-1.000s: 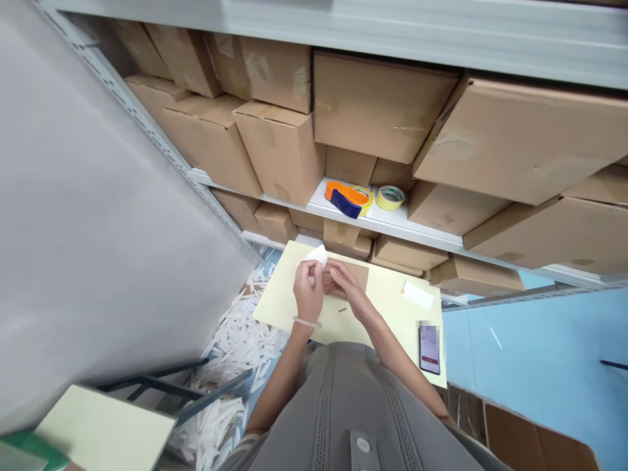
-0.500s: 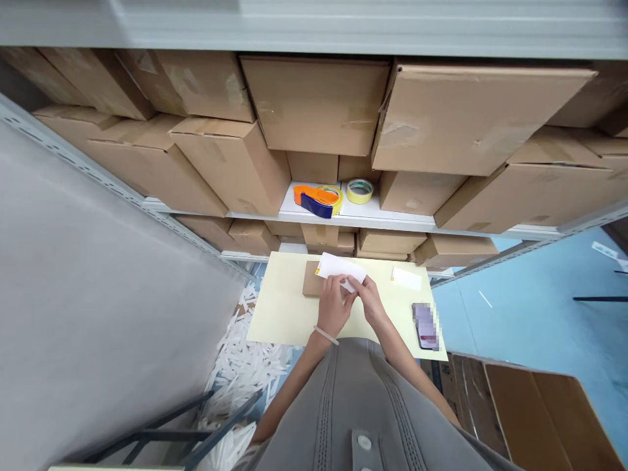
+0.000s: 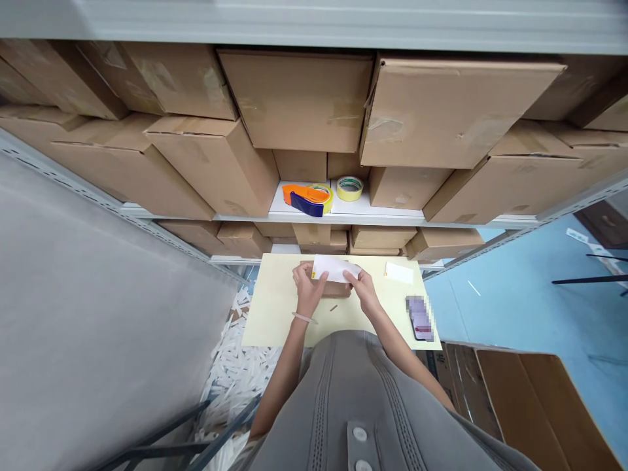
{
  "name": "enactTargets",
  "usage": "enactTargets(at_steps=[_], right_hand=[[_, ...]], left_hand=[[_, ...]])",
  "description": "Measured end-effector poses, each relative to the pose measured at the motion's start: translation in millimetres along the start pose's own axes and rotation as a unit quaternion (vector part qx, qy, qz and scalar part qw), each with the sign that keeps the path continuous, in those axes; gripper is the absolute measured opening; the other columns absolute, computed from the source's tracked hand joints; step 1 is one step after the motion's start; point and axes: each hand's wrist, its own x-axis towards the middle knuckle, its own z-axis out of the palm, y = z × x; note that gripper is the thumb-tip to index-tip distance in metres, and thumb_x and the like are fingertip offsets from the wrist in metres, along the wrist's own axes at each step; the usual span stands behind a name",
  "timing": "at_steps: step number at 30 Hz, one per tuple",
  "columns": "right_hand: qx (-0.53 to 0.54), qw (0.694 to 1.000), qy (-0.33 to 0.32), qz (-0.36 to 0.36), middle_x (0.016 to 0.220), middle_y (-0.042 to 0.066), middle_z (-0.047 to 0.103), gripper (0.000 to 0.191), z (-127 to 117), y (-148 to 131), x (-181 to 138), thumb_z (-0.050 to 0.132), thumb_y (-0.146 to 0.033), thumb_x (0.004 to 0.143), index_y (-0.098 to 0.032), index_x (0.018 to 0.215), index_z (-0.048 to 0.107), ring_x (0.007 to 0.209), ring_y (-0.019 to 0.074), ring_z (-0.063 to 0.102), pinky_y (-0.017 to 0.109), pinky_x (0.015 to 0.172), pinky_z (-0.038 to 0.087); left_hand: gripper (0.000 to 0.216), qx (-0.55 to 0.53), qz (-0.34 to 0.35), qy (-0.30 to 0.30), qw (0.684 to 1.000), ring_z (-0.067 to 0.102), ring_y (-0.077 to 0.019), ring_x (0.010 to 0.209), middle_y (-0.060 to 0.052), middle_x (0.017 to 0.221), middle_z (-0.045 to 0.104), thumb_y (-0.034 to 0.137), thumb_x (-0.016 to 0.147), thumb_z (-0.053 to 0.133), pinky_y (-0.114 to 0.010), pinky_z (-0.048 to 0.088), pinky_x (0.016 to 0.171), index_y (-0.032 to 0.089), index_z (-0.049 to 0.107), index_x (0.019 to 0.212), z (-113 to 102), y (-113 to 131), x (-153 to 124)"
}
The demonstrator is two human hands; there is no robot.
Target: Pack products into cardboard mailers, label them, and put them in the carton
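Note:
Over a small flat cardboard box (image 3: 333, 290) on the pale yellow table, a white paper label (image 3: 336, 269) with a yellow mark at its lower left corner is held between my hands. My left hand (image 3: 309, 291) has its thumb on the label's lower left edge, its fingers curled at the left end of the box. Pinching the label's right end, my right hand (image 3: 364, 288) has its thumb on top. Whether the label touches the box is hard to tell. A small brown strip (image 3: 333, 307) lies just in front of the box.
Another white label (image 3: 399, 273) and a phone (image 3: 420, 318) lie on the right of the table (image 3: 275, 320). On the shelf (image 3: 373, 212) ahead sit an orange and blue tape dispenser (image 3: 308, 199) and a yellow tape roll (image 3: 350, 188), among stacked cartons (image 3: 294, 98). Paper scraps (image 3: 238, 373) cover the floor at left.
My hands have moved apart, the left one out to the label's left end. The label now lies straighter along the box. The brown strip on the table has come into view.

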Motion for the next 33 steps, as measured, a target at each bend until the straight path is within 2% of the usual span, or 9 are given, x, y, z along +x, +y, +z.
enactTargets(at_steps=[3,6,9,12,16,20,23,27,33], right_hand=[[-0.043,0.999,-0.023,-0.015,0.053,-0.005,0.052,0.037,4.9,8.1,6.1,0.064,-0.052,0.072,-0.018,0.088,0.062,0.05,0.0132,0.048,0.026,0.055,0.038],[-0.088,0.995,-0.008,-0.043,0.064,-0.003,0.059,0.037,8.7,17.2,21.8,0.063,-0.05,0.072,-0.019,0.093,0.059,0.054,0.0138,0.053,0.028,0.06,0.043],[-0.119,0.991,0.01,-0.052,0.079,-0.002,0.064,0.037,9.9,23.6,44.0,0.061,-0.05,0.073,-0.021,0.095,0.055,0.052,0.0128,0.056,0.028,0.061,0.045],[-0.172,0.984,-0.009,-0.043,0.081,-0.002,0.064,0.031,8.3,27.0,66.6,0.058,-0.05,0.074,-0.022,0.083,0.056,0.052,0.0127,0.058,0.028,0.063,0.046],[-0.275,0.96,-0.03,-0.037,0.079,0.0,0.065,0.027,6.1,36.5,89.4,0.059,-0.048,0.072,-0.021,0.07,0.059,0.07,0.0166,0.061,0.028,0.073,0.046],[-0.359,0.932,-0.017,-0.042,0.088,0.002,0.063,0.025,5.2,58.2,101.1,0.066,-0.044,0.067,-0.02,0.064,0.058,0.083,0.0176,0.059,0.027,0.078,0.045],[-0.412,0.911,-0.008,-0.001,0.091,0.002,0.061,0.024,2.9,77.4,103.7,0.07,-0.04,0.065,-0.019,0.063,0.059,0.089,0.0173,0.057,0.024,0.078,0.044],[-0.45,0.89,0.01,0.076,0.103,0.005,0.055,0.02,0.4,99.0,100.3,0.071,-0.036,0.069,-0.019,0.067,0.061,0.092,0.0163,0.055,0.024,0.079,0.044],[-0.466,0.879,0.035,0.099,0.115,0.01,0.047,0.017,5.1,119.0,92.5,0.067,-0.033,0.077,-0.018,0.074,0.062,0.104,0.0197,0.052,0.028,0.087,0.044]], left_hand=[[0.017,0.017,-0.005,-0.021,1.0,0.049,-0.0226,0.108,-0.006,0.103,0.054,0.039,0.082,0.061,-0.04,0.038,0.097,0.023,0.057,0.085,-7.7,-4.2,8.1],[0.015,0.037,-0.01,-0.012,0.999,0.051,-0.0235,0.106,-0.005,0.103,0.058,0.037,0.081,0.063,-0.041,0.036,0.098,0.023,0.059,0.076,-10.8,-6.5,13.4],[0.017,0.059,-0.039,0.011,0.997,0.051,-0.0245,0.108,-0.005,0.105,0.059,0.038,0.08,0.063,-0.041,0.035,0.098,0.023,0.058,0.074,-11.9,-10.7,21.8],[0.019,0.09,-0.072,0.028,0.993,0.05,-0.0257,0.111,-0.005,0.109,0.059,0.041,0.08,0.063,-0.042,0.032,0.098,0.023,0.059,0.076,-14.3,-18.8,35.3],[0.023,0.141,-0.128,0.005,0.982,0.049,-0.0267,0.112,-0.006,0.111,0.058,0.045,0.077,0.065,-0.043,0.03,0.099,0.022,0.059,0.078,-13.5,-38.1,54.1],[0.025,0.177,-0.177,-0.017,0.968,0.046,-0.0279,0.116,-0.007,0.116,0.056,0.045,0.076,0.066,-0.043,0.033,0.097,0.021,0.058,0.079,1.8,-65.2,58.0],[0.026,0.206,-0.21,-0.035,0.955,0.044,-0.0293,0.12,-0.009,0.12,0.054,0.046,0.077,0.065,-0.043,0.035,0.096,0.021,0.058,0.08,18.9,-85.1,49.8],[0.026,0.242,-0.224,-0.065,0.942,0.045,-0.0301,0.12,-0.012,0.12,0.054,0.047,0.079,0.062,-0.043,0.038,0.093,0.02,0.059,0.08,36.9,-104.3,36.0],[0.026,0.274,-0.22,-0.06,0.934,0.043,-0.0326,0.12,-0.015,0.119,0.053,0.044,0.081,0.061,-0.045,0.036,0.095,0.019,0.061,0.084,51.4,-117.0,27.0]])
